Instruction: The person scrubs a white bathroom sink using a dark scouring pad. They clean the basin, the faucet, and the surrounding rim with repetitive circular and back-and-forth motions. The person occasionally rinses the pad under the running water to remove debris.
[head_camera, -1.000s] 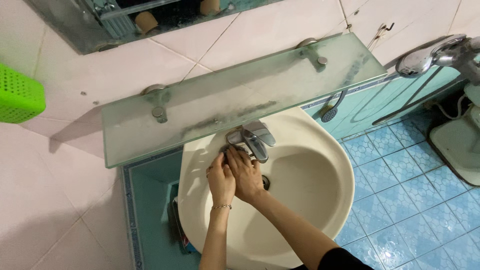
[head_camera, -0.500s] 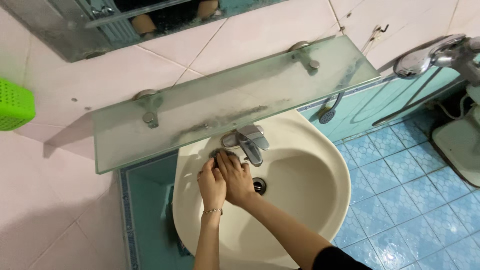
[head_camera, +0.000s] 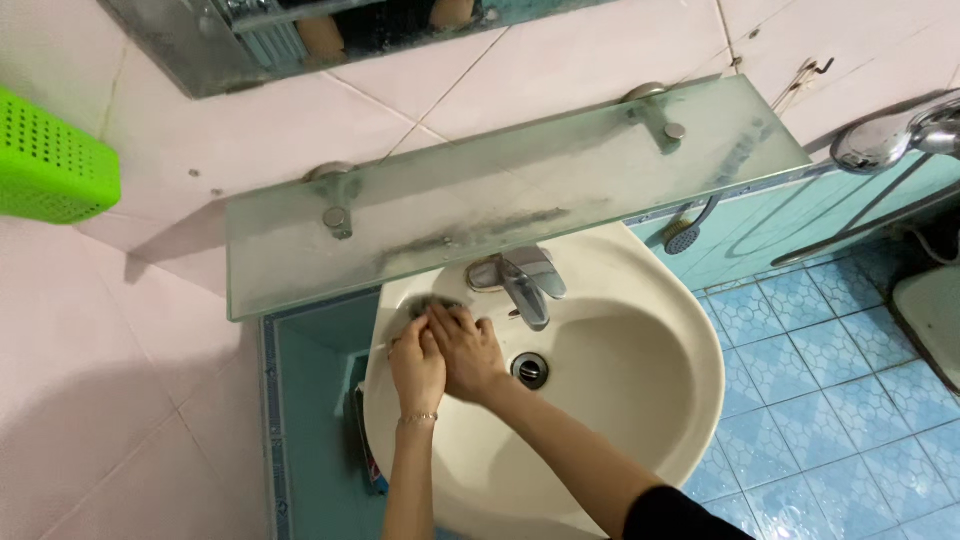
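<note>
A cream wash basin (head_camera: 690, 400) hangs below a frosted glass shelf (head_camera: 520, 190). My left hand (head_camera: 415, 368) and my right hand (head_camera: 470, 352) lie side by side on the basin's back left rim, the right partly over the left. Their fingertips press on a grey scouring pad (head_camera: 428, 305), which is mostly hidden under the fingers. A thin bracelet sits on my left wrist. The chrome tap (head_camera: 527, 280) stands just right of the hands, and the drain (head_camera: 530, 370) is next to my right wrist.
A green plastic basket (head_camera: 50, 160) hangs on the pink tiled wall at the left. A mirror (head_camera: 300, 30) is above the shelf. A chrome shower head (head_camera: 875, 145) and a small sprayer (head_camera: 683, 238) hang at the right over the blue tiled floor (head_camera: 820, 400).
Both hands with the pad have slid left along the back rim, away from the tap base. The view has shifted slightly to the left.
</note>
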